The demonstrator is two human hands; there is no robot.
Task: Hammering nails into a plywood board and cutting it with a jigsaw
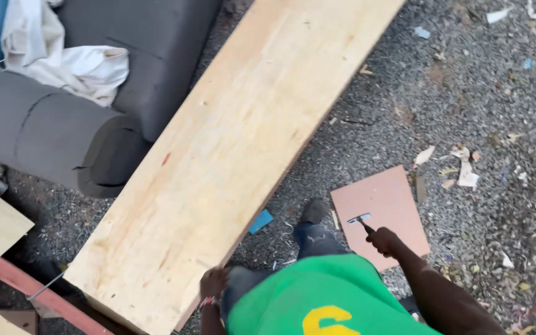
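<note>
Now the left hand (213,282) grips the edge of the big wooden board (231,149); the right hand (384,241) squeezes a small hammer (361,221). Holding the board steady probably helps.

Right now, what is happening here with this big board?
A person in a green shirt stands on gravel ground and steadies a long pale wooden board with the left hand at its near edge. The right hand holds a small hammer out to the side, above a flat pinkish panel lying on the gravel. The board's far part runs past a grey sofa with a white cloth on it.
</note>
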